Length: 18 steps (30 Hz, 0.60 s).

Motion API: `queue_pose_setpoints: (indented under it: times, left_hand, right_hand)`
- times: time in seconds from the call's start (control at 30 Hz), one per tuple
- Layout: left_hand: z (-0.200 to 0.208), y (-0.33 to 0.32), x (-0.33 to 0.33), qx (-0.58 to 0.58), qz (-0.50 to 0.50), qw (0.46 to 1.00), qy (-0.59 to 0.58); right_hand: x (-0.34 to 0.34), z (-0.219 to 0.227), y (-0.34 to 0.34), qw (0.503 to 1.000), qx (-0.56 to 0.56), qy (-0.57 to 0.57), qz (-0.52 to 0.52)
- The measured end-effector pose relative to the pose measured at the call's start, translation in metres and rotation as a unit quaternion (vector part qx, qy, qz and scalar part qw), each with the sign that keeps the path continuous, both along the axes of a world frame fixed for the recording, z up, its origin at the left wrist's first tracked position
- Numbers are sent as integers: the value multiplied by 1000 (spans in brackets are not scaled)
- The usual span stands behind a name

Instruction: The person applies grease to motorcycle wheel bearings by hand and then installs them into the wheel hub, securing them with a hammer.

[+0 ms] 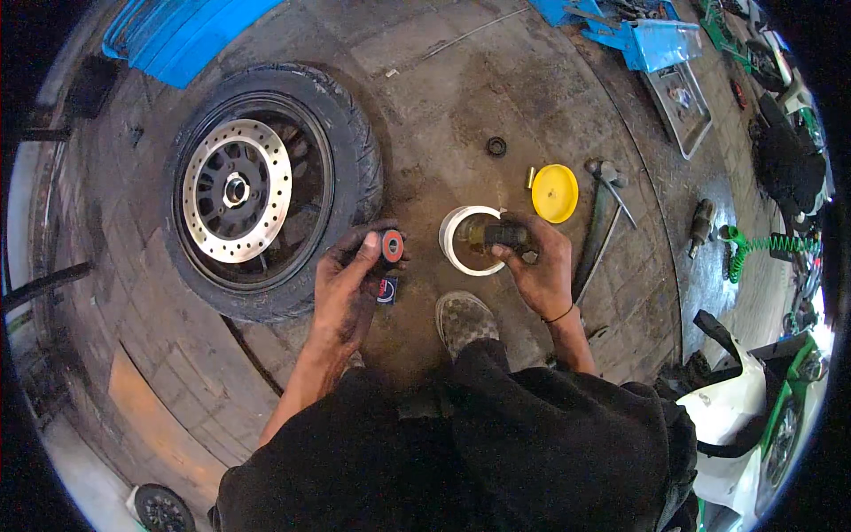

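Observation:
My left hand [341, 284] is closed on a ball bearing [392, 246] with a red seal, pinched between thumb and fingers beside the tyre. Blackened with grime, my right hand [539, 264] is curled over the right side of a white tub [452, 253] of brownish grease. Its fingers and thumb are drawn together above the grease; what they hold, if anything, cannot be made out. Behind my left hand on the floor is a small dark blue box [387, 290]. Left of that hand lies a motorcycle wheel [359, 146] with a drilled brake disc [277, 191] facing up.
Right of the tub lie a yellow lid [556, 193], a small brass-coloured cylinder [531, 177] and a hammer [605, 173]. A black ring [496, 146] rests beyond the tub. Farther right are a metal tray [678, 111], an air tool [702, 223] and a green coiled hose [762, 244].

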<state>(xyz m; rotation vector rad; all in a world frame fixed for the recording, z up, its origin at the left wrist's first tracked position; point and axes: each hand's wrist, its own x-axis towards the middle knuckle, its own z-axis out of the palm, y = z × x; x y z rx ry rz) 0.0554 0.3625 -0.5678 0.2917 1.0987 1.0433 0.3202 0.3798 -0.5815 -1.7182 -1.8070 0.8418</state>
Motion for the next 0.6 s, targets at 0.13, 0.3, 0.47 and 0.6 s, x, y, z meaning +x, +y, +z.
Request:
queue_pose_setpoints:
  times: [0.13,0.3,0.47,0.6]
  left_hand:
    - [-1,0,4,2,25,1000,14]
    - [-1,2,3,3,20,1000,10]
    - [-2,1,3,13,4,999,45]
    - [-2,1,3,2,-8,1000,-14]
  right_hand:
    - [4,-7,0,1000,-16,22,5]
    - [12,-14,-5,974,-107,184,-81]
    - [20,9,-3,929,-161,305,-135]
    - [8,33,-3,921,-144,344,-117]
